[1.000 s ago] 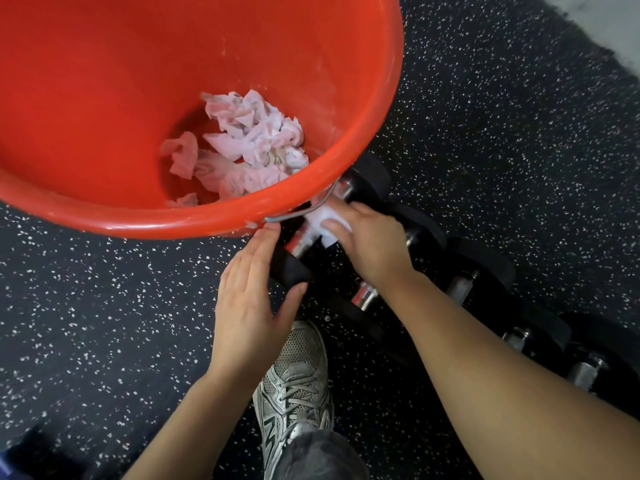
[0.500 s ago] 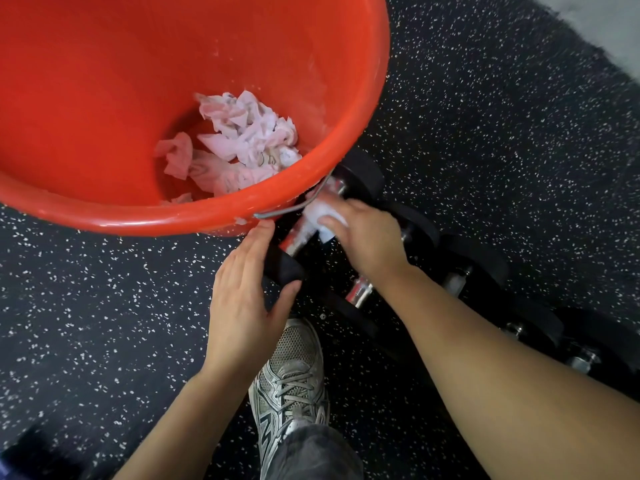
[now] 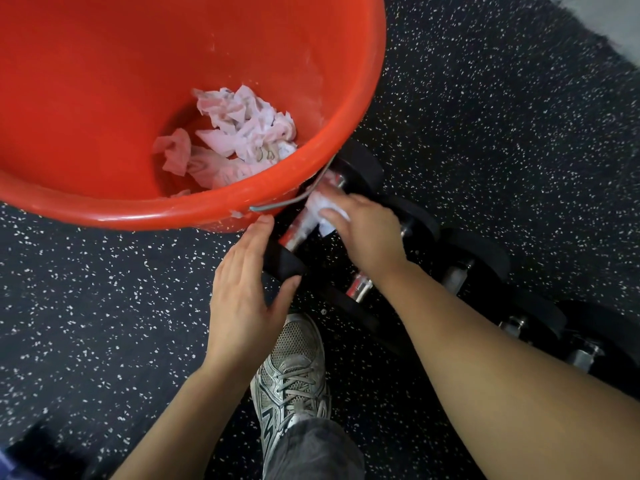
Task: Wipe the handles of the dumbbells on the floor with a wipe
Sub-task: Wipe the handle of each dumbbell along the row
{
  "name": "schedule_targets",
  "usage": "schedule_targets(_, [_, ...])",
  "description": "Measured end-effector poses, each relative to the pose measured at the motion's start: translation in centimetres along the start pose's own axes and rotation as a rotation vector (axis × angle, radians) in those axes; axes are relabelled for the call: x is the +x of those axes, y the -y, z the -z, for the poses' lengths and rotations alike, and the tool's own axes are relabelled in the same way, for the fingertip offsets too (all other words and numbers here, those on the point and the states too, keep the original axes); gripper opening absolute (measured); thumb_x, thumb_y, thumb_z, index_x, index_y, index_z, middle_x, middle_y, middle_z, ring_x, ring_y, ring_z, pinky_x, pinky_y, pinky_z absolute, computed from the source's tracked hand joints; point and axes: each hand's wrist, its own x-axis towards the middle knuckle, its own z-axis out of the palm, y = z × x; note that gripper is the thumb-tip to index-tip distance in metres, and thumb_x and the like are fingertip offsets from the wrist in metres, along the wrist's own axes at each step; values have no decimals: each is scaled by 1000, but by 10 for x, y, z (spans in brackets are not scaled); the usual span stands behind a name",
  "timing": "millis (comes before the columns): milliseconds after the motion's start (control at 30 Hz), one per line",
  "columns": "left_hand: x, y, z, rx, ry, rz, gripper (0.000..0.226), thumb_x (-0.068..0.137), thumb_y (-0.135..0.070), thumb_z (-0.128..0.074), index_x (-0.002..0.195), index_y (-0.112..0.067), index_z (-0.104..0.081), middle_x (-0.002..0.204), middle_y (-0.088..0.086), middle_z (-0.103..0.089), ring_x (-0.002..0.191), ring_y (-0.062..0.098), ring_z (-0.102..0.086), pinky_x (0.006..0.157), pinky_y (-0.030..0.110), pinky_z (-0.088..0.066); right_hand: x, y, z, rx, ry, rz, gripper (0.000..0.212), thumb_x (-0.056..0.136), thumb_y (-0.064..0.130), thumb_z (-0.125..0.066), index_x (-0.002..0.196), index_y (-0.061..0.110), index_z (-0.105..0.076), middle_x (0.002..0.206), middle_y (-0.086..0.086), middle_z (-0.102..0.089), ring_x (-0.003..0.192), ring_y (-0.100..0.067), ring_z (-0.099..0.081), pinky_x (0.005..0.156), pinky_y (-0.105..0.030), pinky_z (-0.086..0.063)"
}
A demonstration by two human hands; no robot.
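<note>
One crumpled white wipe (image 3: pixel 320 206), held by right hand (image 3: pixel 367 235), covers shiny chrome handle (image 3: pixel 297 234).

White wipe (image 3: pixel 323 211) on chrome dumbbell handle (image 3: pixel 297 234)

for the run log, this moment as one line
phase: wiping | right hand: holds wipe on dumbbell handle | left hand: braces dumbbell end | bucket: crumpled wipes inside
</note>
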Motion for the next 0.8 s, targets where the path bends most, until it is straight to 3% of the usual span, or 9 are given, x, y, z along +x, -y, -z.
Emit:
schedule_targets(100, [0, 0, 0, 1, 3, -5, 88, 88, -17, -82, 161, -18, -32, 164, -3, -39, 152, 17, -36, 124, 40, -31, 0, 0, 0, 49, -32, -85, 43, 103, 47, -49, 145, 44, -47, 111, -6, -71, 93, -33, -69, 74, -41, -54])
schedule_targets(200, [-1, 0, -1, 0, -4, -12, 84, 91, -20, -78, 161, -18, -31, 164, -3, -39, 153, 17, -36, 124, 43, -32, -9, 9, -3, 81, 68, 34, 41, 101, 47, -50, 142, 47, -51, 107, -3, -71, 88, -31, -69, 69, -34, -49])
schedule_targets(300, [0, 1, -1, 4, -10, -32, 84, 91, -19, -78, 160, -15, -31, 164, -3, -39, 152, 18, -36, 126, 38, -28, -18, 21, -11, 6, 215, 183, 49, 97, 58, -33, 144, 51, -44, 122, 5, -70, 94, -27, -73, 73, -40, -58])
schedule_targets(367, [0, 2, -1, 5, -8, -40, 85, 90, -17, -80, 160, -13, -32, 163, -4, -38, 152, 19, -36, 126, 36, -27, -19, 22, -12, -68, 175, 231, 51, 96, 60, -29, 144, 50, -44, 118, 6, -71, 87, -28, -74, 66, -39, -58])
schedule_targets(500, [0, 1, 0, 5, -9, -46, 84, 91, -18, -78, 161, -15, -31, 163, -6, -38, 153, 19, -36, 125, 41, -30, -7, 5, -2, 1, -18, 9, 40, 102, 49, -47, 141, 48, -49, 103, -2, -69, 81, -33, -69, 64, -39, -52])
schedule_targets(600, [0, 2, 0, 13, -5, -46, 85, 90, -16, -80, 160, -14, -32, 164, -2, -39, 153, 20, -36, 125, 42, -30, -1, 3, -2, 39, -44, -101, 41, 103, 46, -46, 144, 47, -46, 109, -5, -70, 91, -33, -69, 73, -43, -56])
schedule_targets(700, [0, 2, -1, 4, -12, -49, 84, 91, -19, -78, 160, -14, -31, 164, -1, -39, 153, 20, -37, 125, 44, -31, -11, 14, -4, 76, 37, 1, 40, 103, 43, -50, 143, 47, -50, 107, -5, -71, 89, -30, -69, 73, -38, -54])
schedule_targets(800, [0, 1, 0, 0, -10, -60, 81, 92, -25, -72, 161, -15, -31, 164, 0, -39, 153, 20, -37, 125, 40, -30, -17, 24, -9, 53, 189, 127, 39, 102, 46, -49, 140, 49, -51, 120, 1, -72, 96, -29, -71, 77, -40, -56])
